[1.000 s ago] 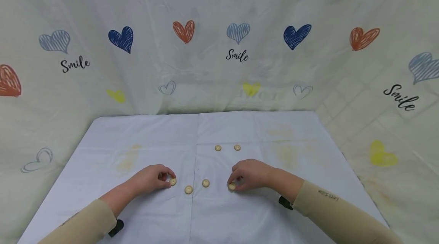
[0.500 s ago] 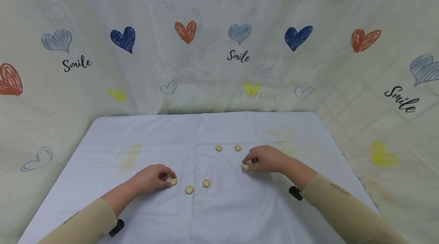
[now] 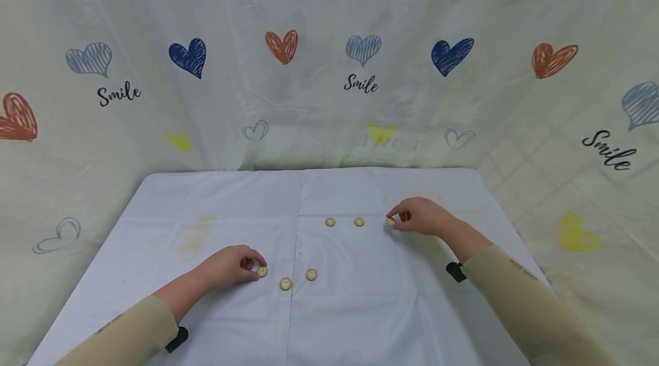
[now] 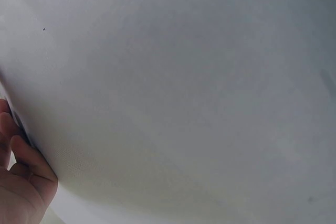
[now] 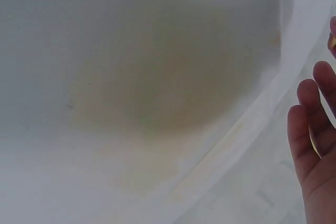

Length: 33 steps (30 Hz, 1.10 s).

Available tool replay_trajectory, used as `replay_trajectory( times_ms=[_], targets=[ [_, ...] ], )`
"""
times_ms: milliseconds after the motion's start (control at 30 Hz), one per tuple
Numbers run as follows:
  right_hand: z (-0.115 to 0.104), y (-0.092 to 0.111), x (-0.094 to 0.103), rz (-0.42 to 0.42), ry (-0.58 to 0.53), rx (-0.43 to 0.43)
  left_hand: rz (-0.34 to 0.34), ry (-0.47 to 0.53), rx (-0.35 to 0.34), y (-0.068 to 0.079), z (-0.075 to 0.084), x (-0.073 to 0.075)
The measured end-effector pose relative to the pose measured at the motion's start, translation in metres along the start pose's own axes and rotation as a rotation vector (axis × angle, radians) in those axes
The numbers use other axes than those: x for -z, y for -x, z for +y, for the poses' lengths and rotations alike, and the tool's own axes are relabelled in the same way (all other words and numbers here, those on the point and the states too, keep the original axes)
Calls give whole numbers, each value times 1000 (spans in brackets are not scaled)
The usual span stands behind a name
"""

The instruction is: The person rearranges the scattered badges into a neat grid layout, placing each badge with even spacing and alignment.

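My left hand (image 3: 230, 267) pinches a round wooden button (image 3: 262, 271) between thumb and index finger, at the left of the table. In the left wrist view only part of the left hand (image 4: 26, 182) shows, and no button can be made out. Farther back, my right hand (image 3: 419, 216) pinches another wooden button (image 3: 390, 222) by its edge. That one lies roughly in line with a button (image 3: 359, 222) and a second button (image 3: 330, 222) to its left. In the right wrist view the right hand (image 5: 317, 135) has its other fingers extended, with the pinched button (image 5: 332, 40) at the frame's edge.
Two more wooden buttons, a nearer button (image 3: 285, 283) and a slightly farther button (image 3: 311, 274), lie right of my left hand. The white cloth (image 3: 355, 320) covers the table and has creases and yellowish stains. A heart-printed curtain (image 3: 309, 103) hangs behind it.
My right hand has carried its button away from me and to the right, from the near middle to beside the back two buttons. The left hand has stayed put on its button.
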State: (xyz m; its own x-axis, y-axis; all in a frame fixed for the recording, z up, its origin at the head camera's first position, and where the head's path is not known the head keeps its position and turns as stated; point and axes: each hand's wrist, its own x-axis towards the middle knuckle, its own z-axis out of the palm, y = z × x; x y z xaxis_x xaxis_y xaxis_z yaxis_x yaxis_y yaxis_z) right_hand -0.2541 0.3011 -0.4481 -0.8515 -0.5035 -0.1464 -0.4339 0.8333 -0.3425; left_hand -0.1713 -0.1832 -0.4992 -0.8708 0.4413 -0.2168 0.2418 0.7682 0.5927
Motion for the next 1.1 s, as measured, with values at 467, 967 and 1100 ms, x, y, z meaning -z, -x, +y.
replay_trajectory(
  times_ms=[467,967,1100],
  targets=[
    [6,-23,-17,-35,29,-99,2,-9,12,0,-1,-2],
    [3,-23,-15,-22,27,-126,-2,3,23,-1,0,-1],
    [3,-20,-12,-13,6,-145,0,-1,20,0,1,0]
  ],
)
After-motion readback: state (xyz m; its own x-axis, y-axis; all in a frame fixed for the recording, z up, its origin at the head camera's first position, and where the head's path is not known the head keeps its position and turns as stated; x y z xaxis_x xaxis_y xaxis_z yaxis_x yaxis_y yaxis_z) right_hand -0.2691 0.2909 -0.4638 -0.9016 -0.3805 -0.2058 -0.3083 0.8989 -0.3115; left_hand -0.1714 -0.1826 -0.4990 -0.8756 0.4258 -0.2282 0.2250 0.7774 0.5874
